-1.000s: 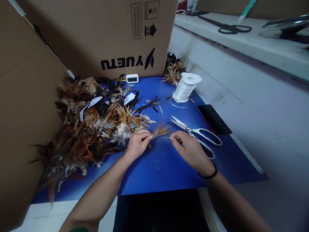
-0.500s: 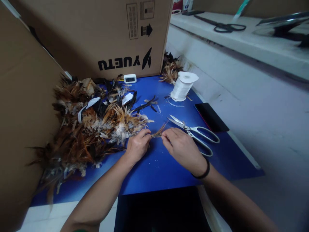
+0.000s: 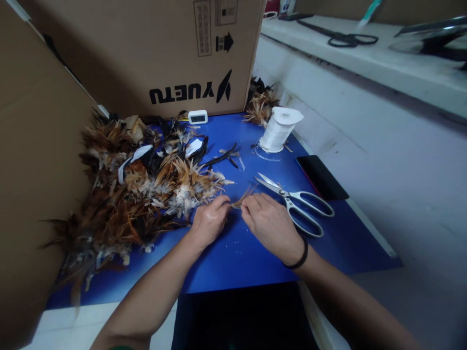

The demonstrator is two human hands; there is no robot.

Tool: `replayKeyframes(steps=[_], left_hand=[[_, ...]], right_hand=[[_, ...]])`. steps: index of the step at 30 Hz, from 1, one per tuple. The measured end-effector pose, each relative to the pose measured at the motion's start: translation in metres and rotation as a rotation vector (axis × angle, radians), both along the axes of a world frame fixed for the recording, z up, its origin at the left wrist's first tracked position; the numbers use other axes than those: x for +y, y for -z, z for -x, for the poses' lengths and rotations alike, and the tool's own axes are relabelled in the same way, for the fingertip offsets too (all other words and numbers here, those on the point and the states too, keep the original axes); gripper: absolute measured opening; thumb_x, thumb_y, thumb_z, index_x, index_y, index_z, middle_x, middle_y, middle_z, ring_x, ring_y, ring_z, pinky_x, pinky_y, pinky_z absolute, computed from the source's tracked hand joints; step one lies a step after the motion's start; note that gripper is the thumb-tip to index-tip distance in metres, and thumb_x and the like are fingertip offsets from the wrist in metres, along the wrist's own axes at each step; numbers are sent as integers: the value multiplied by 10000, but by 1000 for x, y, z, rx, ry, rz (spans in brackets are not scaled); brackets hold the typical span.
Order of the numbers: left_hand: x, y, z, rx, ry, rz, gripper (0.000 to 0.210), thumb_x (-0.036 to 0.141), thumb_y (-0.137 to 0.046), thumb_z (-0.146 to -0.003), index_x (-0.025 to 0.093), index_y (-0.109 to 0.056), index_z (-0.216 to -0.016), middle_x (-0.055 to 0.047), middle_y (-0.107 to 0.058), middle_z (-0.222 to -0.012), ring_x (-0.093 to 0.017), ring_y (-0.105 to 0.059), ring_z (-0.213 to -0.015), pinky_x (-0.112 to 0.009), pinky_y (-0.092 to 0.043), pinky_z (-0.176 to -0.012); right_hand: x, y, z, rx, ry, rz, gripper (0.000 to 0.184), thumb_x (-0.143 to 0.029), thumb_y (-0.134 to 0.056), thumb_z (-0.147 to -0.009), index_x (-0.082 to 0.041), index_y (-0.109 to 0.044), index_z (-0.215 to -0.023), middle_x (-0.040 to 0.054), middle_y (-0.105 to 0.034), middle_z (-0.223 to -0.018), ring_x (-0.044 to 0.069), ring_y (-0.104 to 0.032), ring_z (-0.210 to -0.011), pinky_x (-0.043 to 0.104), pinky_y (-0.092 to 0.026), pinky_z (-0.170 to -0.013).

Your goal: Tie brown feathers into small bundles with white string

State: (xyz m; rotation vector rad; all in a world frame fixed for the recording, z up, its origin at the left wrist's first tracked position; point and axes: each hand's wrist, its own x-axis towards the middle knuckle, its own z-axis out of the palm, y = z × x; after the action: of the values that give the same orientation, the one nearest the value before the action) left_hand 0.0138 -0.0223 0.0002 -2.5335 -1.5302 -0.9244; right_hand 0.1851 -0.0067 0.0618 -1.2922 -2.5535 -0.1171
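Between my two hands, low over the blue tabletop (image 3: 233, 257), is a small brown feather bundle (image 3: 241, 200) with thin tips pointing up and right. My left hand (image 3: 210, 218) pinches it from the left, thumb and forefinger closed. From the right, my right hand (image 3: 268, 221) is closed in a pinch close to the bundle; what its fingertips grip is too small to make out. White-handled scissors (image 3: 292, 197) lie with blades slightly apart just beyond my right hand. A large heap of brown, black and white feathers (image 3: 127, 209) spreads to the left of my left hand.
A spool of white ribbon (image 3: 280, 129) stands at the back right, before more feathers (image 3: 260, 104). Nearby lie a phone (image 3: 322, 177) and a small white digital device (image 3: 197, 117). Cardboard boxes (image 3: 124, 58) wall the back and left. Black scissors (image 3: 341, 39) rest on the ledge (image 3: 401, 63).
My right hand has moved slightly left, closer to my left hand, and its wrist has turned a little. My left hand keeps its pinch in nearly the same place. The view has shifted slightly.
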Motion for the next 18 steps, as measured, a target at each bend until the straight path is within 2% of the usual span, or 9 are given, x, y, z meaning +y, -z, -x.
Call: replayKeyframes(steps=[11, 18], left_hand=[[0, 0, 0, 1, 6, 20, 206, 108, -406, -868, 165, -596, -924, -48, -641, -1072, -77, -618, -688, -177, -494, -584], [0, 0, 1, 33, 1, -4, 198, 116, -409, -870, 155, -592, -933, -56, -639, -1072, -97, -631, -763, -183, -502, -607]], right_hand=[[0, 5, -1, 73, 12, 19, 145, -168, -473, -868, -147, -572, -764, 59, -610, -726, 197, -571, -719, 299, -407, -674], [-1, 6, -2, 100, 2, 92, 141, -164, -467, -868, -140, -576, -782, 68, -622, -746, 196, -582, -745, 292, -415, -674]])
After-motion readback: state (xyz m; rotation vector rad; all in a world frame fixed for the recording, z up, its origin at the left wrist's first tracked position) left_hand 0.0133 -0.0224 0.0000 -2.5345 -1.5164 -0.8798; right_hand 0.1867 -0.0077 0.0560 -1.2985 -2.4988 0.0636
